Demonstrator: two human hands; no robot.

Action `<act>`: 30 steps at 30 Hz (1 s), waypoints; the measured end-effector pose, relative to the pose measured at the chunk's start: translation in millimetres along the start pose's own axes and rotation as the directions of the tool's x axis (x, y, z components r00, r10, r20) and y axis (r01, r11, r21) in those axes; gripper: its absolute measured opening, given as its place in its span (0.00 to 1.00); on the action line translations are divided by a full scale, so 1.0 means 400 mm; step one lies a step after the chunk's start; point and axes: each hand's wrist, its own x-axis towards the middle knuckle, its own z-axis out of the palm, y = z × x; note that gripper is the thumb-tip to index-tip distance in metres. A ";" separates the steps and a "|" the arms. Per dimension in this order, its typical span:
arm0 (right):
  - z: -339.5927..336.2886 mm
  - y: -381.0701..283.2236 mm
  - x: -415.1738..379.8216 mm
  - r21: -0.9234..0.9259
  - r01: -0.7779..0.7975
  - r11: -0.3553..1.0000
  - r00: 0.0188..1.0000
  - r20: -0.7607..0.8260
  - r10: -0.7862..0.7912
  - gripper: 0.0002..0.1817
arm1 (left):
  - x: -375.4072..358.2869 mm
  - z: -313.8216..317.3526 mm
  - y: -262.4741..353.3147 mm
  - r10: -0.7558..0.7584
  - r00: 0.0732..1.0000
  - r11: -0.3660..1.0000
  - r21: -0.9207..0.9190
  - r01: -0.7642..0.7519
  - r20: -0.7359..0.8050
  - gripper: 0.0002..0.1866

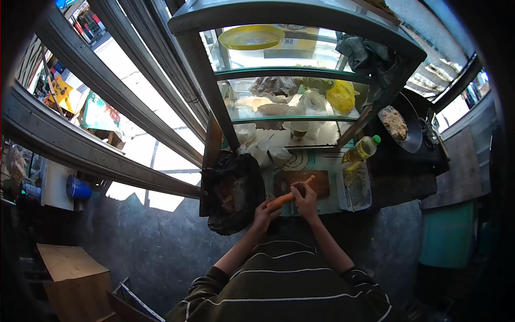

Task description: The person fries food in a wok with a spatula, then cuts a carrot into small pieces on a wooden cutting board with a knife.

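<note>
An orange carrot (283, 199) is held at a slant above the front edge of a brown cutting board (320, 184). My left hand (264, 213) is wrapped round its thick lower end. Near the thinner upper end, my right hand (306, 200) has its fingers closed at the carrot; whether they also hold a small tool is too small to tell. To the left of the hands lies an open black plastic bag (249, 182) with orange-brown scraps (228, 197) inside.
A glass display case (292, 71) with bagged food stands behind the board. On the right are a clear plastic container (365, 194), a green-capped oil bottle (362, 150) and a dark pan (412, 131) with food. Metal rails (102, 155) run along the left.
</note>
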 end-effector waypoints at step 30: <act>-0.195 0.300 0.020 -0.542 -0.369 0.755 0.871 0.081 0.484 0.36 | 0.295 0.133 -0.111 0.338 0.802 -0.487 0.821 -0.298 0.492 0.20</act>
